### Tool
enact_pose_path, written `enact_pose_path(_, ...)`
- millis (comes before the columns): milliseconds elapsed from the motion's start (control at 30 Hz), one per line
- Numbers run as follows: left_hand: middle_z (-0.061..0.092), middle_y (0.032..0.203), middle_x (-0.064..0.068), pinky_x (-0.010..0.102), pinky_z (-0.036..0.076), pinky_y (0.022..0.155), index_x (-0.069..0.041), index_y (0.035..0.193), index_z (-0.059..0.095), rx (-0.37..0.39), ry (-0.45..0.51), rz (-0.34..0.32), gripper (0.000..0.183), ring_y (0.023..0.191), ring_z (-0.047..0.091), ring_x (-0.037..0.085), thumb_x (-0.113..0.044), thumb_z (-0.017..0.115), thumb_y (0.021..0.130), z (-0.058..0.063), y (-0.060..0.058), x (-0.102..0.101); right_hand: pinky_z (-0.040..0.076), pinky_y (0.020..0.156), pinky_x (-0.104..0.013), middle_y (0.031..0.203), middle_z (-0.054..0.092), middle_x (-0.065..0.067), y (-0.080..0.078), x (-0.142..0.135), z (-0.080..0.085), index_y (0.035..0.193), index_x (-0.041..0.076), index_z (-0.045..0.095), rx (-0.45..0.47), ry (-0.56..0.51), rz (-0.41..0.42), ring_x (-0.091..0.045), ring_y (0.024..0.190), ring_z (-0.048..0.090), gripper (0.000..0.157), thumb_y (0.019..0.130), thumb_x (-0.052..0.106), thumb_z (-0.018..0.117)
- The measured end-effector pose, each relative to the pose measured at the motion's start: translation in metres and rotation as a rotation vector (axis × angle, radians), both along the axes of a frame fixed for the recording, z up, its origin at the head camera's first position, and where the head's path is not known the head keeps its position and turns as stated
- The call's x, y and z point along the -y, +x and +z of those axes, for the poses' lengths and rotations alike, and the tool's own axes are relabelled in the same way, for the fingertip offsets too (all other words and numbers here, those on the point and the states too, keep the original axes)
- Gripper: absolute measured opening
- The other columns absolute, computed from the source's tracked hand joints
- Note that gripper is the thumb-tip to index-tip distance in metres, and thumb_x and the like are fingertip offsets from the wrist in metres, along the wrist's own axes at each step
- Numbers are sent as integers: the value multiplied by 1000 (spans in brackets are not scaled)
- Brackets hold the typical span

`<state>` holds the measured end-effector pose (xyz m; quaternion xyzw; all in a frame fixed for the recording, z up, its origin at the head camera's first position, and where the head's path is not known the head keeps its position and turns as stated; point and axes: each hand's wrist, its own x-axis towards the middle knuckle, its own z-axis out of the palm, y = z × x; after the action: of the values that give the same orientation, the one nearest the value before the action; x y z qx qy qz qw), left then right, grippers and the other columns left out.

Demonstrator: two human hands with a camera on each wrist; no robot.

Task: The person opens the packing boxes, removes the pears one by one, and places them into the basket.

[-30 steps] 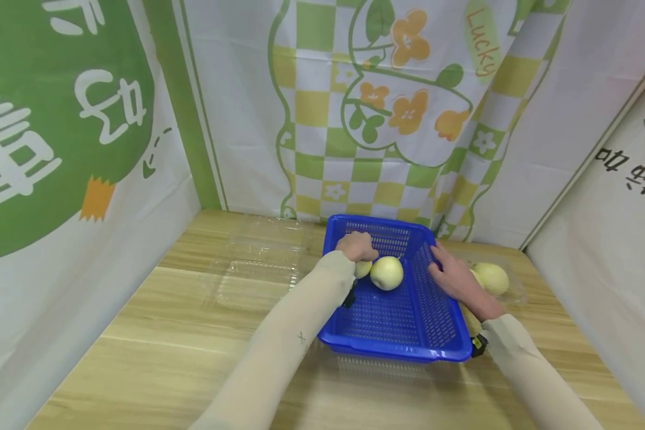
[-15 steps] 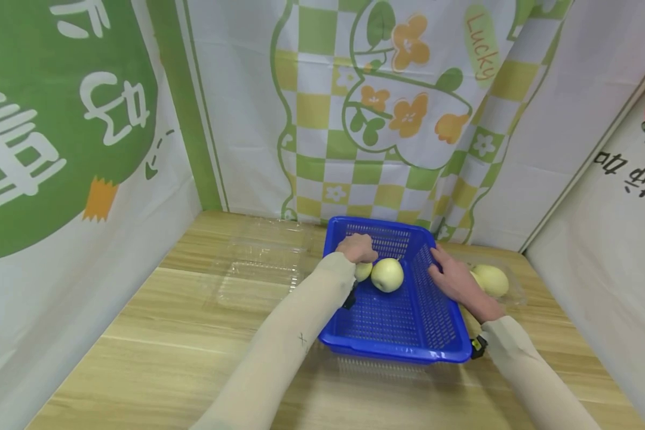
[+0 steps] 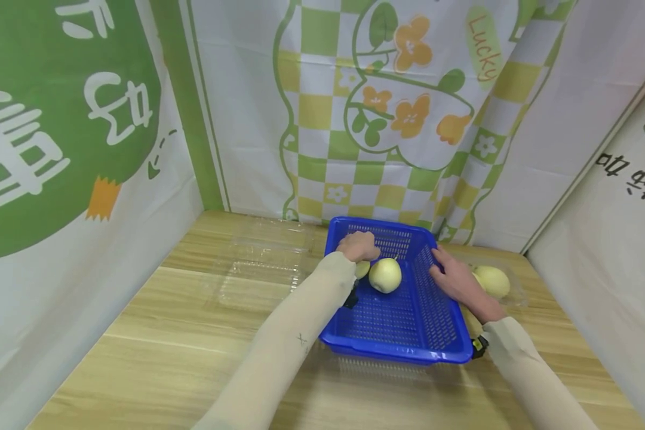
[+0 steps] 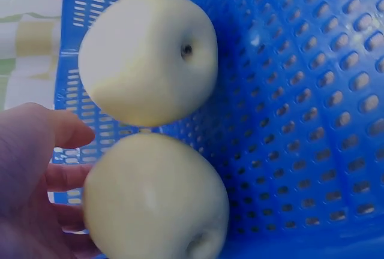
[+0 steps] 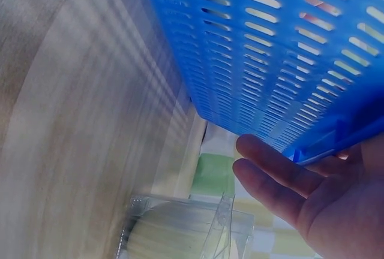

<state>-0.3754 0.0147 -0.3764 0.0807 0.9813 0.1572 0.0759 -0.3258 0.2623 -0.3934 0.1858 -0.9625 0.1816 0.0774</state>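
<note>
My left hand (image 3: pixel 359 246) reaches down into a blue plastic basket (image 3: pixel 387 350). Its fingers curl behind the left apple (image 4: pixel 156 202), which is pale yellow-green and mostly covered by the hand in the head view. The thumb lies near the space between this apple and a second one. That second apple (image 3: pixel 385 275) sits just to the right on the basket's perforated floor. At the right wall, my right hand (image 3: pixel 457 280) grips the basket's rim. Two of its fingers (image 5: pixel 273 166) show outside the wall in the right wrist view.
To the right of the basket a clear plastic box (image 5: pixel 225 229) holds more pale fruit (image 3: pixel 491 281). An open clear clamshell box (image 3: pixel 260 280) lies left of the basket on the wooden table (image 3: pixel 156 358). Printed cloth (image 3: pixel 344 143) hangs behind and at both sides.
The second apple has shifted and turned slightly within the basket, beside my left hand. Both hands stay in nearly the same places. The head view has moved a little.
</note>
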Motion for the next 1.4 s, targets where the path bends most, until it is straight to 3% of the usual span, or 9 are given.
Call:
enact_pose_path(100,60,93,4,35,45,63,-16,82,60,-18,-11,-11,20,76,53,22,-32,49,86,3,0,-1,35,97,-56,146,25,-27,-1,-1,0,141,-5,31,0,15,2,-48,122,39,55,93,20,40)
enact_pose_path(333,48,67,2,27,35,46,-17,63,44,-28,6,-81,28,53,39,14,-29,46,88,10,-1,-5,37,95,-56,144,26,-28,-3,-2,2,139,-7,33,-6,28,11,-49,119,42,54,93,19,42)
enact_pose_path(733,33,57,-2,27,25,43,-17,62,41,-25,24,-137,30,47,22,12,-29,43,90,29,2,-7,37,95,-56,142,29,-30,-2,-2,8,136,-9,38,1,21,26,-48,119,42,52,92,18,42)
enact_pose_path(900,36,63,-1,29,29,46,-17,67,43,-70,-11,-228,24,50,27,12,-27,41,89,39,5,-9,41,91,-55,139,36,-30,-3,-2,10,135,-9,41,-21,8,43,-47,114,48,50,92,18,43)
enact_pose_path(1000,39,66,0,29,30,48,-17,71,43,-96,-20,-291,20,53,29,12,-25,41,90,46,10,-10,48,78,-49,126,51,-29,-4,-3,14,133,-7,44,-51,-2,44,-40,94,61,48,92,17,43)
enact_pose_path(1133,38,64,-2,27,28,46,-17,70,43,-143,-15,-353,19,52,28,11,-22,41,88,53,14,-14,50,62,-39,106,64,-25,-5,-5,21,129,-4,50,-50,-7,14,-30,76,66,43,92,18,42)
enact_pose_path(1200,38,62,-3,25,27,45,-17,69,42,-174,-19,-380,19,51,28,11,-21,41,88,56,16,-16,49,59,-37,103,65,-24,-4,-6,24,129,-2,51,-15,-21,-9,-29,77,66,43,93,20,41)
enact_pose_path(1400,32,58,-4,24,22,44,-17,66,38,-258,-48,-451,24,50,22,10,-21,41,90,66,20,-24,49,69,-44,119,59,-22,-4,-16,30,126,0,54,7,-35,-66,-35,93,63,43,95,24,38)
